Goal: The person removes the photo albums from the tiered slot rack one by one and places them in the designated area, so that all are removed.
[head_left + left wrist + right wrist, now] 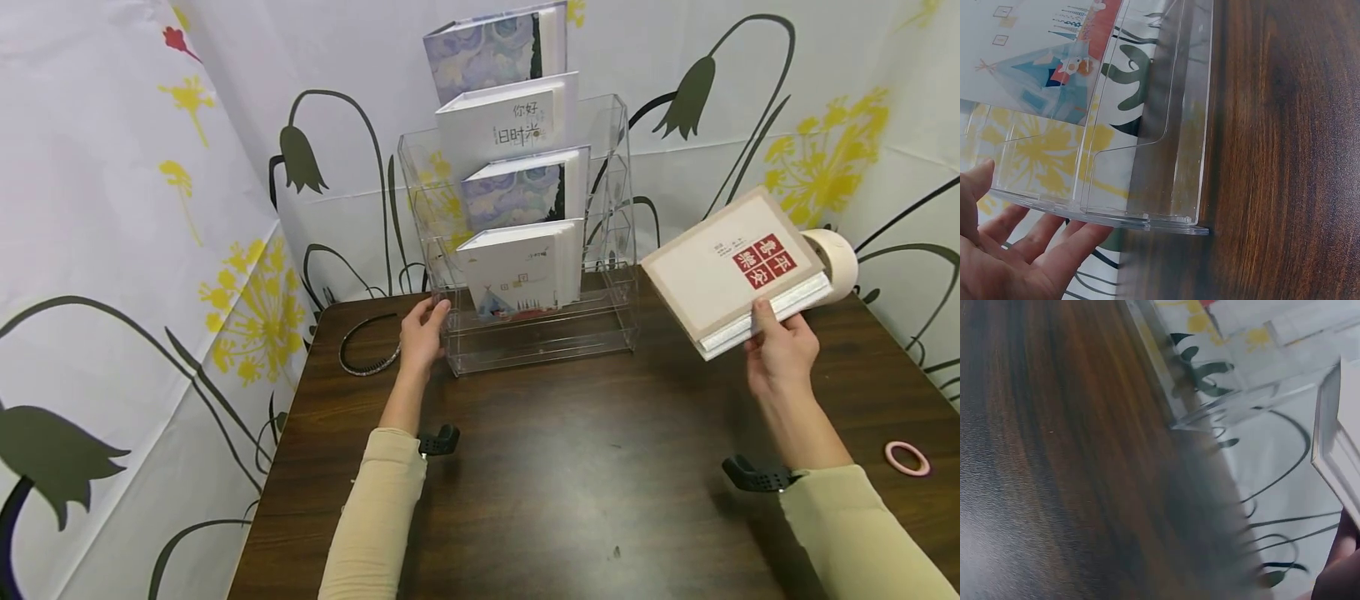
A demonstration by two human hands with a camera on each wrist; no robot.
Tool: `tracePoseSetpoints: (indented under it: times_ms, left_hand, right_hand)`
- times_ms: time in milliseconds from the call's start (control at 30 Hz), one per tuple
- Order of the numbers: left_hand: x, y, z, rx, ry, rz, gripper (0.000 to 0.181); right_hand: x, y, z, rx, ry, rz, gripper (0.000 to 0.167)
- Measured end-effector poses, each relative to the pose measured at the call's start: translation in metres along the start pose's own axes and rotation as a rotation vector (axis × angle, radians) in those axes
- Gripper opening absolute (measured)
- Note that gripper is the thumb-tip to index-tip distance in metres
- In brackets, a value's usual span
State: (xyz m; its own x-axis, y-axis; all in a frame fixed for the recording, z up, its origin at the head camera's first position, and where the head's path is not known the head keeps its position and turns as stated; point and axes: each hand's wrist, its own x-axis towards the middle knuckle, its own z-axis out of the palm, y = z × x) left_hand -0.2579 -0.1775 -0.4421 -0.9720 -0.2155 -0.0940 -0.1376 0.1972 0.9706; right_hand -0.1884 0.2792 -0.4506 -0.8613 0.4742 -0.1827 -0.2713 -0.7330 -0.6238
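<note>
A clear acrylic stepped rack (540, 354) stands at the back of the table with several books in its tiers. The lowest one, a white book (525, 267), has a tent drawing. At the rack's left side my left hand (422, 337) holds the side panel; in the left wrist view, the thumb lies at one side of its edge and the fingers behind it. My right hand (783, 354) grips a beige book (712, 267) with red square lettering, raised right of the rack and tilted, thumb on its cover. The right wrist view catches only the book's edge (1335, 425).
A dark headband (367, 369) lies left of the rack. Behind the raised book is a partly hidden round white object (840, 258). A pink ring (907, 458) lies on the brown table (570, 500) at right. Patterned cloth (225, 167) hangs around the table.
</note>
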Motion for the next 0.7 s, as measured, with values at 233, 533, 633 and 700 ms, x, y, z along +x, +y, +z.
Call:
tracePoseSetpoints:
  times_ms: [233,533,633,700]
  left_hand:
    - [0.000,0.000,0.000,0.003,-0.012,0.020,0.047]
    - [-0.001,0.000,0.002,0.012,-0.008,0.031,0.048]
    - [-0.002,0.001,0.002,0.018,-0.004,0.035,0.048]
    - [-0.002,0.000,0.002,0.029,0.001,0.034,0.049]
  right_hand:
    - [0.017,0.013,-0.015,-0.112,0.336,0.141,0.029]
    - [0.035,0.037,-0.016,-0.275,0.485,0.199,0.030]
    - [0.041,0.041,-0.014,-0.272,0.489,0.206,0.030]
    - [0.044,0.043,-0.013,-0.268,0.494,0.215,0.032]
